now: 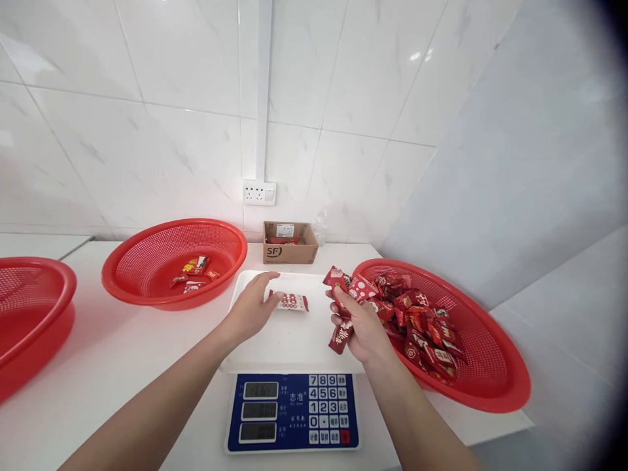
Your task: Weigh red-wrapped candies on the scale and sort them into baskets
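Although the table (122, 366) is broad, handling is safest kept low over the tray (294, 347). To the tray's right stands the full basket (505, 356), to its left the sparser basket (147, 261), so both wrists do well to clear the rims. Behind the tray sits the box (289, 254). Over the tray's right side, the right hand (360, 324) is closed round several red packets (363, 286); a light, even grip should serve, as the lowest one pokes out below the fingers and could slip. Over the tray's left side, the left hand (252, 307) is spread wide, thumb at the pale packet (291, 301), which lies on the tray; I cannot tell if they touch. Pinching its crimped end would probably spare the contents.
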A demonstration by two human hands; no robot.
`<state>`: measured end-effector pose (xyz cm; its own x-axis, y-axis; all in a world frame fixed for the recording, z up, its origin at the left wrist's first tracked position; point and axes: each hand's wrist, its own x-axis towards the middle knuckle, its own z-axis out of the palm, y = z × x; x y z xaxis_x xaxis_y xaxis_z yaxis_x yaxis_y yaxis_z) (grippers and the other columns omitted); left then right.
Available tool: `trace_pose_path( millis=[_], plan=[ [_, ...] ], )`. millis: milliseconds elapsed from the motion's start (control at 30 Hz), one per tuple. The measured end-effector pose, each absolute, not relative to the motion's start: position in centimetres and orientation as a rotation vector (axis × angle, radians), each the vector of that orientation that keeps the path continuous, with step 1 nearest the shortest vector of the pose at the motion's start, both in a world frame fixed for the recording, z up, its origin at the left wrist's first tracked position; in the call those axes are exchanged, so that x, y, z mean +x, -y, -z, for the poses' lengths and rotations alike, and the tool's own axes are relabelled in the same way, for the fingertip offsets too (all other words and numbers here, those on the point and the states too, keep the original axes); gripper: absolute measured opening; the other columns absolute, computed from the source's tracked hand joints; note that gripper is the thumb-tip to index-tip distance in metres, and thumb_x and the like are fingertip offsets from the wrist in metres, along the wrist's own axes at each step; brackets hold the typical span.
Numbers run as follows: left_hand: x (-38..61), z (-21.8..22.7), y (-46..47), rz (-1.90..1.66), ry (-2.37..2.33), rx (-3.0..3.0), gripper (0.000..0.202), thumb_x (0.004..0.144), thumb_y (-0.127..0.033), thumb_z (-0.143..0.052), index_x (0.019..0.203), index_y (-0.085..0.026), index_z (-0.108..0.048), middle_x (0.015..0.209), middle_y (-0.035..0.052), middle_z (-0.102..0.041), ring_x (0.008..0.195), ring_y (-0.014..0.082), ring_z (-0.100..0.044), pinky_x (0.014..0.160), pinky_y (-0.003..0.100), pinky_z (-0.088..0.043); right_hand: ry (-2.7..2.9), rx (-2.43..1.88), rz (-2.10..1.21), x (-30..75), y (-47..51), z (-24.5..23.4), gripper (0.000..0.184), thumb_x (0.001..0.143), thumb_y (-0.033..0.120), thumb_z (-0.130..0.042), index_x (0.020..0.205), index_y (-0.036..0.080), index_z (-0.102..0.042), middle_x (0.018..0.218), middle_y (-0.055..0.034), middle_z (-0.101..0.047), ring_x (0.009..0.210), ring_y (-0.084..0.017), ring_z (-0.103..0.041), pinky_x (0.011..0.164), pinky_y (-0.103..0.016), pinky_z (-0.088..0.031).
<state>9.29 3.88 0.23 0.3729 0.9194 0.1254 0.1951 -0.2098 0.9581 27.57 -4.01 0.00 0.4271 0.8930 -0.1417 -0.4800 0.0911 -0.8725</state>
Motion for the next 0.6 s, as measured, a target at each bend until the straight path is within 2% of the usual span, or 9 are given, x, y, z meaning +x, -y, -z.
trace_pose_path(
  millis=[67, 133, 200, 300, 400, 500, 600],
  plan=[
    [9.0, -0.4, -3.8, -0.932, -1.026, 1.679, 0.028, 0.079, -0.030, -0.059, 0.107, -0.025, -0.060, 0.123, 0.0046, -0.057, 0.118, 0.0235, -0.047, 0.098, 0.034, -0.034, 0.518, -1.033, -1.130, 27.5, 4.5, -0.2, 0.031, 0.058, 0.032, -0.082, 0.081, 0.019, -0.065, 0.074, -0.0012, -0.066, 0.053, -0.007, -0.047, 0.039, -0.017, -0.032],
    [8.6, -0.9, -3.3, -0.945, -1.051, 1.678, 0.026, 0.084, -0.032, -0.052, 0.108, -0.024, -0.058, 0.124, 0.0052, -0.057, 0.116, 0.0225, -0.049, 0.097, 0.034, -0.035, 0.554, -1.042, -1.171, 27.2, 5.2, -0.3, 0.029, 0.061, 0.033, -0.080, 0.081, 0.019, -0.064, 0.075, -0.0017, -0.066, 0.053, -0.007, -0.047, 0.040, -0.017, -0.031],
    [8.2, -1.3, -2.4, -0.950, -1.042, 1.655, 0.026, 0.086, -0.035, -0.049, 0.108, -0.023, -0.056, 0.119, 0.0057, -0.058, 0.109, 0.0211, -0.053, 0.092, 0.033, -0.039, 0.625, -1.075, -1.202, 26.9, 6.1, -0.3, 0.028, 0.062, 0.035, -0.079, 0.078, 0.018, -0.064, 0.074, -0.0020, -0.065, 0.053, -0.007, -0.045, 0.041, -0.017, -0.029],
    [7.6, -1.4, -0.1, -0.841, -0.904, 1.616, 0.029, 0.084, -0.041, -0.052, 0.106, -0.023, -0.056, 0.102, 0.0050, -0.063, 0.091, 0.0195, -0.058, 0.080, 0.032, -0.045, 0.815, -1.156, -1.286, 26.3, 8.0, 0.1, 0.028, 0.066, 0.039, -0.076, 0.078, 0.017, -0.065, 0.071, -0.0016, -0.063, 0.049, -0.006, -0.040, 0.041, -0.019, -0.025],
    [7.4, -0.8, 2.6, -0.668, -0.768, 1.599, 0.029, 0.079, -0.041, -0.061, 0.101, -0.023, -0.057, 0.091, 0.0039, -0.064, 0.083, 0.0193, -0.058, 0.074, 0.031, -0.045, 1.038, -1.230, -1.387, 25.5, 9.8, 0.5, 0.029, 0.071, 0.042, -0.072, 0.089, 0.020, -0.067, 0.068, 0.0008, -0.059, 0.050, -0.008, -0.039, 0.045, -0.021, -0.027],
    [7.6, -0.1, 4.4, -0.627, -0.747, 1.543, 0.022, 0.078, -0.041, -0.062, 0.088, -0.022, -0.056, 0.080, 0.0019, -0.065, 0.075, 0.0178, -0.057, 0.069, 0.029, -0.043, 1.148, -1.242, -1.429, 24.6, 11.0, 0.8, 0.033, 0.075, 0.045, -0.068, 0.100, 0.024, -0.064, 0.069, 0.0024, -0.056, 0.054, -0.009, -0.041, 0.048, -0.022, -0.031],
    [7.8, 0.4, 4.6, -0.639, -0.706, 1.494, 0.021, 0.083, -0.042, -0.057, 0.084, -0.021, -0.054, 0.073, 0.0002, -0.061, 0.068, 0.0154, -0.056, 0.065, 0.028, -0.043, 1.091, -1.222, -1.472, 24.0, 11.2, 1.1, 0.041, 0.075, 0.056, -0.063, 0.096, 0.021, -0.064, 0.071, 0.0001, -0.058, 0.051, -0.008, -0.041, 0.045, -0.021, -0.029]
  ],
)
